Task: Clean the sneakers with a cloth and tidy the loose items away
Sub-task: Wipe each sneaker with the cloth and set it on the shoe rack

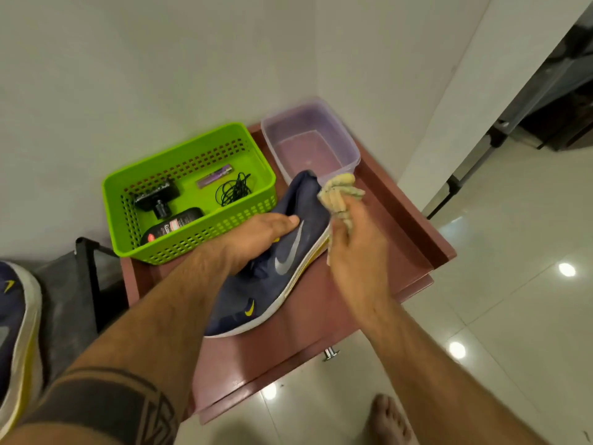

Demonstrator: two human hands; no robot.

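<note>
One reddish-brown surface (321, 319) with a raised rim carries most of what shows, standing on a pale tiled floor (513, 316) in a white-walled corner. On its far left sits a green basket (192, 232), and just right of that a clear tub (309, 139) whose contents cannot be made out.

A navy sneaker (256, 293) lies along the middle of the surface, toe towards the camera and heel near the tub, with a grey swoosh on its side and a white and yellow sole. Its twin (16, 332) lies at the left edge of view, off the surface, on something dark.

The left hand (256, 242) is curled over the sneaker's opening and grips it, thumb lying across the upper. The right hand (353, 248) is closed around a bunched beige cloth (340, 194), which touches the sneaker's heel.

In the basket lie a dark bottle (173, 226) on its side, a black stubby item (157, 195), a coil of black cord (232, 189) and a small purple stick (214, 177). A bare foot (388, 419) shows on the floor at the bottom.
</note>
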